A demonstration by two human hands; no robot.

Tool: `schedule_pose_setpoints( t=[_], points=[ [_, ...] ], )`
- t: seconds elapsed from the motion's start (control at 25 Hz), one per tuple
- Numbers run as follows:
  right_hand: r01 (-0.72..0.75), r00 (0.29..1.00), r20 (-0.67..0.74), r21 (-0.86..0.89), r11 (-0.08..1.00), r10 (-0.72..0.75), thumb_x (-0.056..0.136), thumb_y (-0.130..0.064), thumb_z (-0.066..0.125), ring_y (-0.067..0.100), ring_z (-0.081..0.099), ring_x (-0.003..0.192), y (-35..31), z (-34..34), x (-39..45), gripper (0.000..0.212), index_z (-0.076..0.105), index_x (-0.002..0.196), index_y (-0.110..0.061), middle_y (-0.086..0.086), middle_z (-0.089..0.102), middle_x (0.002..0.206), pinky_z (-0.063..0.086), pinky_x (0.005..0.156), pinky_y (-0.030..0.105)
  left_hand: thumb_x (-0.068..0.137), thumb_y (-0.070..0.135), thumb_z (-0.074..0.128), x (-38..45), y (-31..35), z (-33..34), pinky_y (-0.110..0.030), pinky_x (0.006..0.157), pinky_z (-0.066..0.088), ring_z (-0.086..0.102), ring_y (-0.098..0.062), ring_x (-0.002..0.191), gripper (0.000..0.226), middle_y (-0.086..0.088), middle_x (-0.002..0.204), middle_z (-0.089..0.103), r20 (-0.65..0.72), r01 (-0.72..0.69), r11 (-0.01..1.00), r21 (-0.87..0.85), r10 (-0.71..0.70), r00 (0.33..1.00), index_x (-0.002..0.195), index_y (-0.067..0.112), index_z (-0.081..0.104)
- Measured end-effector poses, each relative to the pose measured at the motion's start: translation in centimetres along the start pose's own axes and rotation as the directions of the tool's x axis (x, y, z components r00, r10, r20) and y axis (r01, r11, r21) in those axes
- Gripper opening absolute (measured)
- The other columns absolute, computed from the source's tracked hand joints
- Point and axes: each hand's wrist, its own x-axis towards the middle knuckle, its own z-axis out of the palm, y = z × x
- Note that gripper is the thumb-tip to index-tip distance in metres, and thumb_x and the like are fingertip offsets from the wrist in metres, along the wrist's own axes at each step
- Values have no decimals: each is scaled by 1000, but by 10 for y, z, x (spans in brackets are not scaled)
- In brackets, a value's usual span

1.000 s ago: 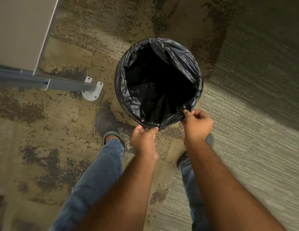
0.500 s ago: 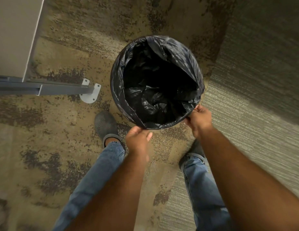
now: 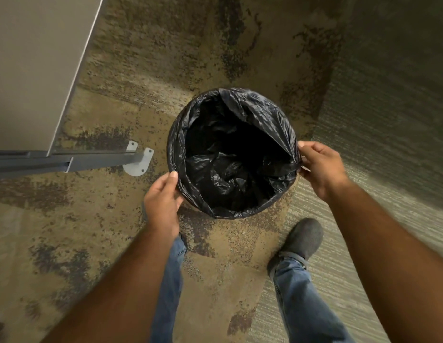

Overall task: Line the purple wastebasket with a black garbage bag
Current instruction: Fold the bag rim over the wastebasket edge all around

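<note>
At frame centre: black garbage bag (image 3: 236,157) mouth open upward, film folded over round rim; purple wastebasket itself hidden beneath film, colour not visible. Your left hand (image 3: 162,201) at bag's 8 o'clock, thumb laid on outer fold, fingers curled behind; actual pinch cannot be told. Your right hand (image 3: 319,167) at 3 o'clock, fingers closed on gathered pleat of film. Slack ridge runs 12 to 3 o'clock: right hand nearer. Judgement: next tuck falls there.
</note>
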Motion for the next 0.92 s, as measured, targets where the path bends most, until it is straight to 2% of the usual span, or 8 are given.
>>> schedule_pose_setpoints(
  t=[0.12, 0.24, 0.4, 0.52, 0.64, 0.72, 0.8, 0.92],
  points=[
    [16, 1000, 2, -28, 999, -16, 103, -19, 70, 8, 65, 66, -2, 9, 3, 13, 76, 92, -17, -1, 71, 77, 55, 62, 25, 93, 25, 80, 0, 1, 2, -35, 91, 59, 71, -12, 115, 21, 7, 115, 82, -93, 10, 997, -82, -17, 996, 114, 25, 79],
    [13, 999, 42, 11, 1000, -13, 105, -26, 66, 10, 68, 70, -2, 9, -2, 19, 77, 92, -21, -3, 75, 80, 59, 68, 29, 91, 23, 81, 0, -2, 5, -34, 87, 58, 73, -14, 113, 20, 8, 109, 84, -109, 75, 973, -218, -100, 989, 110, 24, 81],
    [-22, 999, 28, 84, 996, 20, 98, -23, 75, 12, 73, 86, -7, 7, -4, 8, 81, 94, -25, -5, 80, 90, 61, 85, 39, 99, 17, 71, 9, -2, 6, -42, 100, 58, 72, -20, 118, 12, -2, 120, 80, 5, 157, 937, -312, -164, 986, 110, 20, 75],
    [-168, 985, 7, 221, 961, 171, 99, -16, 71, 13, 71, 85, -6, 7, 5, 9, 77, 99, -22, -4, 79, 91, 62, 75, 36, 107, 16, 58, 20, 2, 1, -44, 101, 58, 71, -25, 118, 22, -9, 128, 77, 85, 177, 968, -177, -164, 983, 124, 14, 72],
    [-285, 959, 85, 320, 904, 272, 106, -18, 62, 14, 72, 88, -3, 13, 17, 11, 73, 107, -17, 2, 75, 99, 65, 83, 40, 109, 38, 52, 34, 15, -5, -44, 99, 57, 69, -28, 127, 40, -11, 133, 76, 220, 179, 975, -134, -147, 964, 135, 12, 67],
    [-350, 937, 153, 393, 850, 315, 107, -19, 59, 18, 75, 96, 0, 15, 22, 15, 73, 109, -12, 7, 76, 107, 65, 92, 42, 106, 42, 57, 44, 26, -4, -49, 102, 57, 67, -31, 131, 45, -15, 136, 73, 284, 142, 984, -106, -107, 953, 136, 9, 67],
    [-374, 927, 187, 417, 828, 325, 108, -18, 57, 21, 75, 109, 3, 17, 28, 19, 73, 115, -9, 12, 77, 117, 63, 95, 44, 99, 30, 69, 50, 31, 0, -58, 113, 50, 61, -38, 137, 54, -24, 146, 64, 321, 134, 981, -142, -83, 943, 143, 1, 60],
    [-391, 920, 180, 333, 858, 349, 111, -15, 49, 25, 70, 119, 4, 22, 34, 26, 69, 125, -6, 16, 73, 129, 64, 92, 47, 90, 30, 75, 53, 29, 7, -61, 114, 48, 66, -37, 132, 64, -22, 144, 66, 305, 208, 948, -239, -130, 943, 146, 4, 59]
  ],
)
